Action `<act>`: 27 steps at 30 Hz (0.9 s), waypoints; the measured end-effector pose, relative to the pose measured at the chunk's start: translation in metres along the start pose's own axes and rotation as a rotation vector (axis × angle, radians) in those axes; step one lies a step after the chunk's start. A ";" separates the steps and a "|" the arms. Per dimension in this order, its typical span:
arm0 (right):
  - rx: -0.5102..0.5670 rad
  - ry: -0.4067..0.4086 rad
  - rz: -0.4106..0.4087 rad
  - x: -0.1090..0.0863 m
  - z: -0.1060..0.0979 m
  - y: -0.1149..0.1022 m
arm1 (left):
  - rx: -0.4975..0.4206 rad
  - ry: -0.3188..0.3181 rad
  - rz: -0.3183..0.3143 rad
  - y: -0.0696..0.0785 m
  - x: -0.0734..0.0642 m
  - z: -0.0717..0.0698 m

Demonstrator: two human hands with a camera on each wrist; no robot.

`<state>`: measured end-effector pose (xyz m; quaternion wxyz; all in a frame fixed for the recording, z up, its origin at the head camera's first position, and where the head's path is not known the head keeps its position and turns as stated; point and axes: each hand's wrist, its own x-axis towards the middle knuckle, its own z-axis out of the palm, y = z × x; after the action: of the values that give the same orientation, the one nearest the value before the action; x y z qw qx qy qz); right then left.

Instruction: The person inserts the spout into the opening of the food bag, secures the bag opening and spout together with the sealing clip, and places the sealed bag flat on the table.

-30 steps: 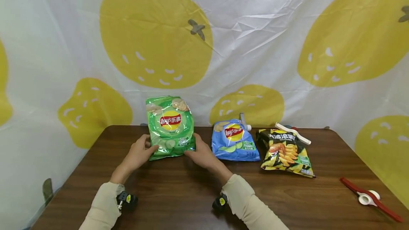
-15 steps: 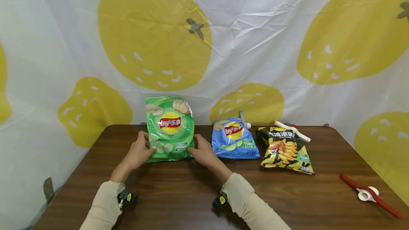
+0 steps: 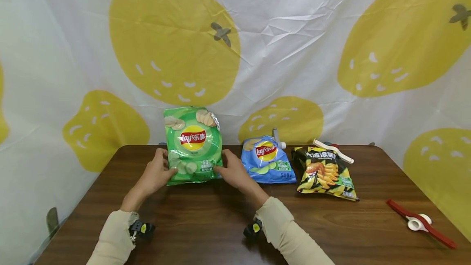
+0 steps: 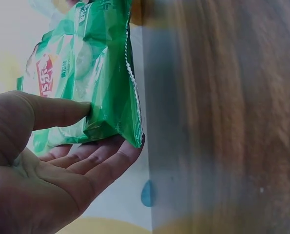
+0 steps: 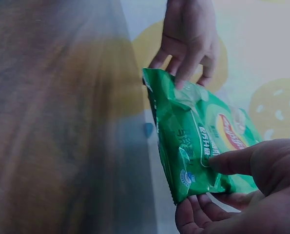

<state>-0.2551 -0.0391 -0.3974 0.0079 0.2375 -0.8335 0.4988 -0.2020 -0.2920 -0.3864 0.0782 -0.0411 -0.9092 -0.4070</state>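
The green bag (image 3: 193, 146) is held roughly upright just left of the blue bag (image 3: 268, 161). Its lower sides are pinched by the left hand (image 3: 152, 173) and the right hand (image 3: 236, 171), thumbs in front, fingers behind, presumably so that sagging is prevented; whether its base touches the tabletop (image 3: 301, 222) cannot be told. Right of the blue bag, the black bag (image 3: 325, 175) is laid. Room for moving is given by the tabletop in front of the blue bag; behind it, reach is limited by the patterned cloth (image 3: 272, 72) past the tabletop's back edge.
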 end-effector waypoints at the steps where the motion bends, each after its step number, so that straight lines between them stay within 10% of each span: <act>1: 0.009 0.000 -0.012 0.000 -0.001 -0.002 | -0.003 0.005 0.005 0.001 -0.001 -0.001; 27: 0.068 -0.040 0.048 -0.049 -0.091 -0.007 | -0.143 -0.077 0.140 0.067 -0.008 0.035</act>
<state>-0.2288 0.0531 -0.3587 -0.0288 0.2276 -0.8214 0.5221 -0.1886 -0.2213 -0.3610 0.0682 -0.1254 -0.8751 -0.4625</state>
